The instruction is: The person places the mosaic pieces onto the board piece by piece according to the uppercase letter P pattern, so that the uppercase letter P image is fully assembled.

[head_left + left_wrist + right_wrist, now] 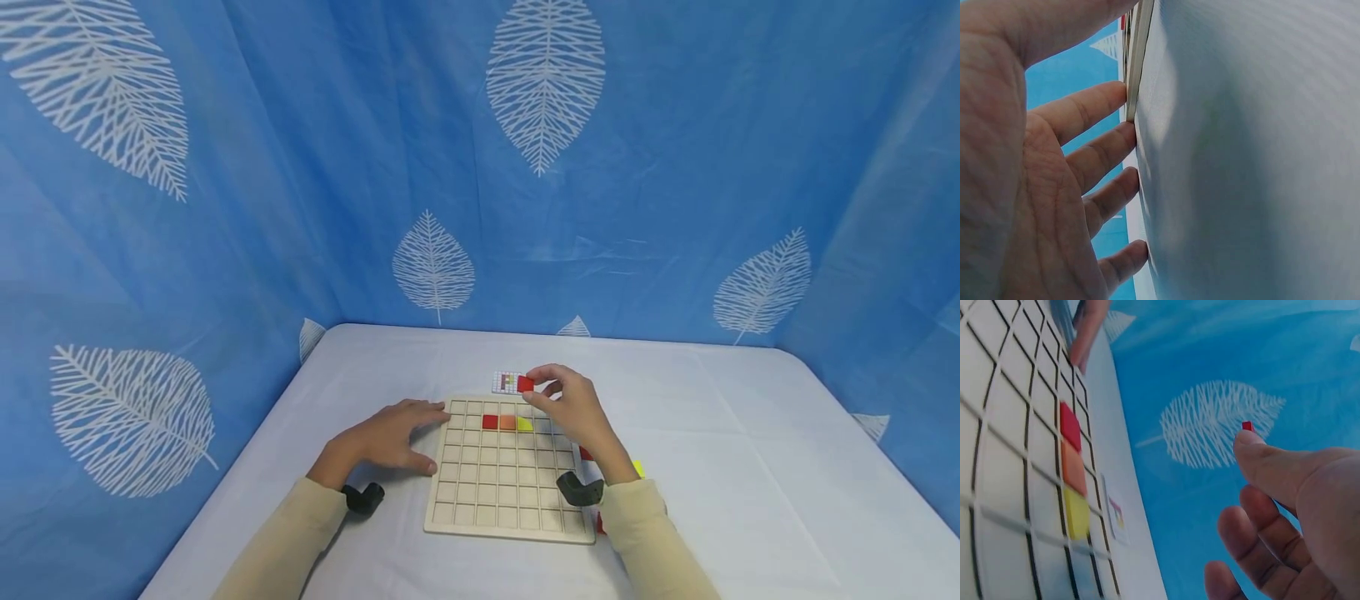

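A pale wooden grid board [487, 476] lies on the white table. In one of its upper rows sit a red square tile [490, 422], an orange tile [507, 422] and a yellow tile [524, 424] with a rounded corner, side by side. My right hand [573, 408] is raised over the board's far right part and pinches another red tile [526, 383] between thumb and fingers; only its small end [1247, 425] shows in the right wrist view. With spread fingers, my left hand [392, 435] rests at the board's left edge, fingertips [1119, 94] against its side.
Beyond the board lies a small printed card [506, 382] with a coloured grid pattern, partly covered by the held tile in the head view. Right of the board, red pieces [601, 523] and a yellow piece [638, 468] show around my right forearm. Blue leaf-patterned cloth [510, 275] hangs behind the table.
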Demonstrator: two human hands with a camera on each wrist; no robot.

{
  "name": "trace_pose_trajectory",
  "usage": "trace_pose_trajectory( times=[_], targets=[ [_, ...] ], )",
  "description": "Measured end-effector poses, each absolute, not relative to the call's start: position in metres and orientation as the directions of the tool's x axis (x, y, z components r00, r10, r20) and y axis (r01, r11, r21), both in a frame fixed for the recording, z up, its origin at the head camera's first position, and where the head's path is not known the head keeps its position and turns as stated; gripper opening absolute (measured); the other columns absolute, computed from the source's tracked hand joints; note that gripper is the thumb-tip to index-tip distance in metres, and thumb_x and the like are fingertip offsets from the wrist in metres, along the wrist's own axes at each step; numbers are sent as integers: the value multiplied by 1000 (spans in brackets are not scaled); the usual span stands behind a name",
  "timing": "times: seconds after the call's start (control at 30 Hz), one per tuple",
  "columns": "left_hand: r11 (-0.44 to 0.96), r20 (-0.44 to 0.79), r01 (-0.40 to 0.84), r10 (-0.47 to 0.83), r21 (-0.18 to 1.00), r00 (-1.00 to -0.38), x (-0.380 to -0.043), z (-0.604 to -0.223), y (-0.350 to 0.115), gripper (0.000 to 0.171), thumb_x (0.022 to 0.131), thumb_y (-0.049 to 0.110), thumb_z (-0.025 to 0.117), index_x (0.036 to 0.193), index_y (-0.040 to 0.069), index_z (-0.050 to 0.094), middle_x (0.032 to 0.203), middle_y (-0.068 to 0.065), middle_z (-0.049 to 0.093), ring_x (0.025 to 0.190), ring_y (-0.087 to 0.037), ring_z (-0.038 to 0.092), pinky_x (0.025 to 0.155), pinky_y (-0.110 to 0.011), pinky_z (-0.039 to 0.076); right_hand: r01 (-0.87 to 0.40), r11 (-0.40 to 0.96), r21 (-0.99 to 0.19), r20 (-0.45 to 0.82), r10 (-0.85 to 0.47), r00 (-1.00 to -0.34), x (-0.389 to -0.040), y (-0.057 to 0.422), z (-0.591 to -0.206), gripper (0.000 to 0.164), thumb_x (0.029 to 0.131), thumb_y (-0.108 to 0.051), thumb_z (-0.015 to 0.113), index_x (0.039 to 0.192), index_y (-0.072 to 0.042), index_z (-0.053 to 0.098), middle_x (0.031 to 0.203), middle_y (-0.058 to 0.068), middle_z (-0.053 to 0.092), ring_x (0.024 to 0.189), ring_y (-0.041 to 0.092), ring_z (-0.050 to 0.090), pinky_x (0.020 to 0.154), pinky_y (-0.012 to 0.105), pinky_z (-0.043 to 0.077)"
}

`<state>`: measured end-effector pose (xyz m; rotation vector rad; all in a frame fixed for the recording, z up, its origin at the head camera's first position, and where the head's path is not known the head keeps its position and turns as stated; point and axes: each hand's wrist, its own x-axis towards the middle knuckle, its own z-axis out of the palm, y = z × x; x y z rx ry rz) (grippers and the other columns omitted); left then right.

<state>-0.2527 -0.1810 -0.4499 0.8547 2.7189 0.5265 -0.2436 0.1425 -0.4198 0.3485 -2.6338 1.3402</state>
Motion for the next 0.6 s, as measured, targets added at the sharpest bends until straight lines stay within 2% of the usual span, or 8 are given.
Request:
trace_pose_trajectory(
  times=[0.23, 0.6],
  targets=[
    [761, -128, 500, 592, 414, -795, -253, -451, -179, 81, 79, 56, 77, 150, 29, 48, 161, 2, 39, 151, -31, 31, 118, -59, 30, -255, 539, -803, 213, -139, -967, -238, 118, -423, 30, 88, -19, 79, 116, -15, 70, 113, 3, 70, 90, 17, 64, 64, 27, 53],
    [767, -137, 499, 590, 404, -796, -251, -448, -182, 82, 79, 58, 77, 150, 27, 48, 161, 1, 39, 150, -31, 31, 117, -59, 31, -220, 565, -795, 137, -186, -973, -234, 99, -434, 22, 86, -16, 79, 107, -17, 73, 103, -1, 71, 81, 13, 61, 64, 29, 50]
  ],
)
